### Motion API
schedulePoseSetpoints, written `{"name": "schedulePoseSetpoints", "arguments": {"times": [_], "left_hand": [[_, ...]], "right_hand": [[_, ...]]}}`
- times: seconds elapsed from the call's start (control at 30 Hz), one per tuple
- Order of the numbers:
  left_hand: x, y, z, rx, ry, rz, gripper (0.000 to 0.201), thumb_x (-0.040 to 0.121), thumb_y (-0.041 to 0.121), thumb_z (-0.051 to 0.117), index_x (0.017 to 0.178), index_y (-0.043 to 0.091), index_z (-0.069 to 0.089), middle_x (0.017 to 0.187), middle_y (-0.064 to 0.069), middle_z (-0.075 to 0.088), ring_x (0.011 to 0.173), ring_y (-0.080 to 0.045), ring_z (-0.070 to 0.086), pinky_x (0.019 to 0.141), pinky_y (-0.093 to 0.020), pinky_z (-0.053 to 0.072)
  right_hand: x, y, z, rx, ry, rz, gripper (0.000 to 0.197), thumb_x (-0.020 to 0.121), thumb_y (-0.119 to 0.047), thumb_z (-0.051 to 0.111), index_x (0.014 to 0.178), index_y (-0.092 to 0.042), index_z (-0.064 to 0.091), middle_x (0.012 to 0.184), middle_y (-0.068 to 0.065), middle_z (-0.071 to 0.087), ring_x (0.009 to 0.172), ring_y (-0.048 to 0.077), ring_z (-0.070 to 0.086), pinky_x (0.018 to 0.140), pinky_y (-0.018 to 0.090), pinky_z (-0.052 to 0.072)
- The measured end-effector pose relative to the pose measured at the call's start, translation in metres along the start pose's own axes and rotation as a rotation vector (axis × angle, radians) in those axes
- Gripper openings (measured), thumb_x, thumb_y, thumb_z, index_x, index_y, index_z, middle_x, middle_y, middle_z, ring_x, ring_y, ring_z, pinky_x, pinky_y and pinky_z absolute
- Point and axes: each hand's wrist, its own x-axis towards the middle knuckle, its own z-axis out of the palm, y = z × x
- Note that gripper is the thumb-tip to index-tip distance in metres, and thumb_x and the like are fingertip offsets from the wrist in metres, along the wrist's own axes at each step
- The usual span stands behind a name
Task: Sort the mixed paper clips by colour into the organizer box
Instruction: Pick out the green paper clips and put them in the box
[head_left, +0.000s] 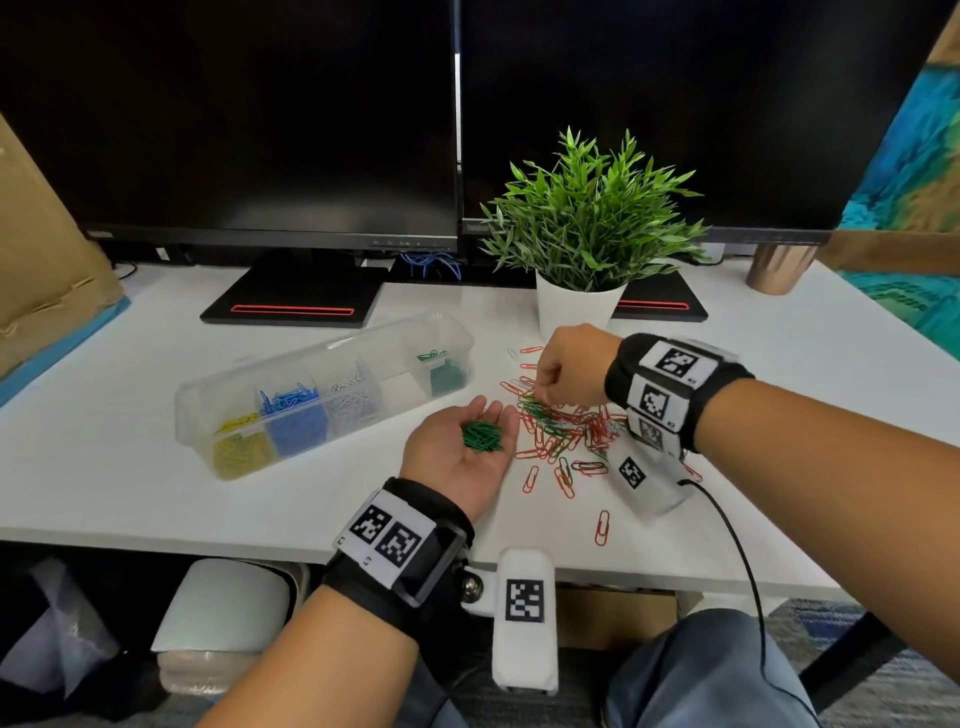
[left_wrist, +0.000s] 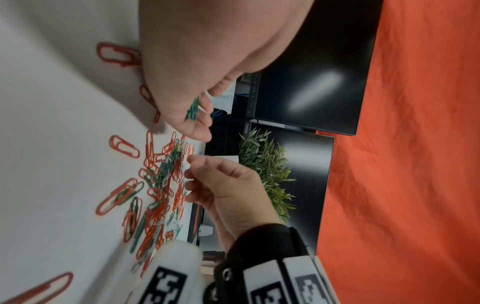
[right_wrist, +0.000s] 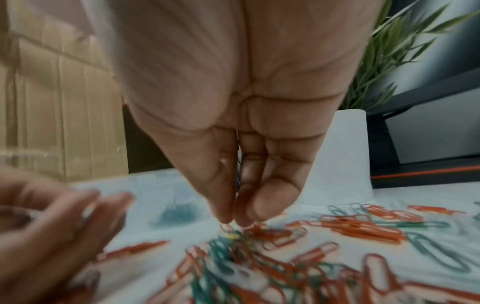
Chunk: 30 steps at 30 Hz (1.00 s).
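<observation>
The left hand (head_left: 462, 447) lies palm up, fingers relaxed, carrying green clips (head_left: 482, 435) just beside the mixed pile (head_left: 558, 436) on the tabletop (head_left: 156, 493). The right hand (head_left: 569, 366) reaches into the pile with fingertips (right_wrist: 228, 214) together; whether they pinch a clip I cannot tell. The organizer box (head_left: 322, 389) stands left of the pile.

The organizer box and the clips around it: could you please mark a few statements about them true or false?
1. The left hand lies palm up with green paper clips cupped in it. True.
2. The right hand rests flat on the desk away from the loose pile. False: its fingertips reach down into the pile.
3. The organizer box has one compartment without clips, between the white and green ones. True.
4. The pile left on the desk is mostly blue and yellow clips. False: it is mostly red and green.
5. The potted plant stands behind the pile. True.
</observation>
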Motion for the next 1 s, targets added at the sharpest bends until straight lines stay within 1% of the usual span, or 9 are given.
{"name": "schedulePoseSetpoints", "arguments": {"times": [0.07, 0.13, 0.27, 0.47, 0.6, 0.7, 0.77, 0.87, 1.0], "left_hand": [[-0.001, 0.002, -0.003, -0.004, -0.011, 0.009, 0.013, 0.093, 0.000, 0.044, 0.096, -0.002, 0.057, 0.091, -0.017, 0.055, 0.088, -0.026, 0.056, 0.079, -0.038, 0.054], [-0.003, 0.003, -0.004, -0.004, -0.016, 0.016, 0.013, 0.093, 0.002, 0.043, 0.092, 0.000, 0.056, 0.087, -0.016, 0.055, 0.084, -0.025, 0.056, 0.081, -0.038, 0.054], [-0.002, 0.003, -0.004, -0.006, -0.019, 0.026, 0.012, 0.093, 0.003, 0.042, 0.094, 0.001, 0.055, 0.091, -0.016, 0.055, 0.087, -0.026, 0.056, 0.080, -0.039, 0.054], [0.001, 0.002, -0.007, -0.012, -0.036, 0.007, 0.013, 0.093, 0.005, 0.043, 0.092, 0.000, 0.055, 0.095, -0.018, 0.057, 0.096, -0.031, 0.058, 0.086, -0.042, 0.053], [0.003, 0.002, -0.008, -0.006, -0.038, -0.018, 0.016, 0.095, 0.007, 0.043, 0.093, -0.001, 0.056, 0.102, -0.021, 0.057, 0.106, -0.034, 0.058, 0.090, -0.044, 0.051], [0.006, 0.000, -0.007, -0.005, -0.039, -0.016, 0.017, 0.095, 0.007, 0.043, 0.100, -0.003, 0.056, 0.110, -0.023, 0.057, 0.111, -0.037, 0.057, 0.091, -0.046, 0.051], [0.005, -0.001, -0.005, -0.002, -0.042, -0.017, 0.019, 0.096, 0.007, 0.042, 0.099, -0.005, 0.057, 0.110, -0.025, 0.057, 0.108, -0.038, 0.056, 0.094, -0.047, 0.049], [0.003, -0.004, -0.003, 0.019, -0.044, -0.014, 0.021, 0.097, 0.007, 0.041, 0.099, -0.007, 0.057, 0.108, -0.028, 0.057, 0.101, -0.039, 0.057, 0.098, -0.047, 0.046], [0.001, -0.005, -0.002, 0.029, -0.046, 0.003, 0.020, 0.096, 0.006, 0.041, 0.102, -0.006, 0.056, 0.110, -0.028, 0.057, 0.102, -0.038, 0.058, 0.094, -0.047, 0.048]], "right_hand": [[0.004, 0.000, 0.009, -0.067, -0.024, 0.004, 0.014, 0.083, -0.025, 0.071, 0.087, -0.012, 0.075, 0.092, 0.002, 0.073, 0.083, 0.019, 0.064, 0.075, 0.029, 0.054], [0.007, 0.001, 0.015, -0.067, -0.019, 0.009, 0.019, 0.080, -0.030, 0.074, 0.086, -0.012, 0.075, 0.088, 0.002, 0.072, 0.083, 0.019, 0.064, 0.072, 0.029, 0.053], [0.007, 0.001, 0.018, -0.098, -0.006, -0.035, 0.009, 0.082, -0.022, 0.070, 0.075, -0.016, 0.069, 0.079, -0.001, 0.066, 0.076, 0.016, 0.058, 0.064, 0.023, 0.044], [0.005, 0.007, 0.015, -0.116, -0.005, -0.042, 0.024, 0.089, -0.020, 0.057, 0.065, -0.015, 0.058, 0.064, -0.001, 0.053, 0.065, 0.019, 0.048, 0.063, 0.024, 0.037], [-0.001, 0.012, 0.004, 0.065, 0.035, -0.046, 0.041, 0.089, -0.022, 0.064, 0.050, -0.022, 0.052, 0.056, -0.005, 0.054, 0.056, 0.013, 0.045, 0.058, 0.023, 0.037], [-0.006, 0.011, -0.006, 0.244, 0.058, -0.027, 0.022, 0.086, -0.024, 0.069, 0.066, -0.017, 0.072, 0.073, -0.004, 0.069, 0.053, 0.000, 0.053, 0.052, 0.016, 0.041], [-0.010, 0.009, -0.012, 0.302, 0.061, -0.004, 0.015, 0.086, -0.023, 0.069, 0.079, -0.013, 0.077, 0.069, -0.005, 0.067, 0.046, -0.002, 0.052, 0.044, 0.010, 0.039], [-0.015, 0.006, -0.017, 0.319, 0.022, 0.018, 0.015, 0.087, -0.021, 0.068, 0.078, -0.012, 0.077, 0.066, 0.003, 0.068, 0.047, 0.008, 0.054, 0.045, 0.015, 0.043], [-0.018, 0.002, -0.016, 0.434, -0.029, 0.007, 0.019, 0.088, -0.014, 0.068, 0.070, -0.008, 0.071, 0.058, 0.002, 0.065, 0.040, 0.004, 0.055, 0.048, 0.017, 0.048]]}}
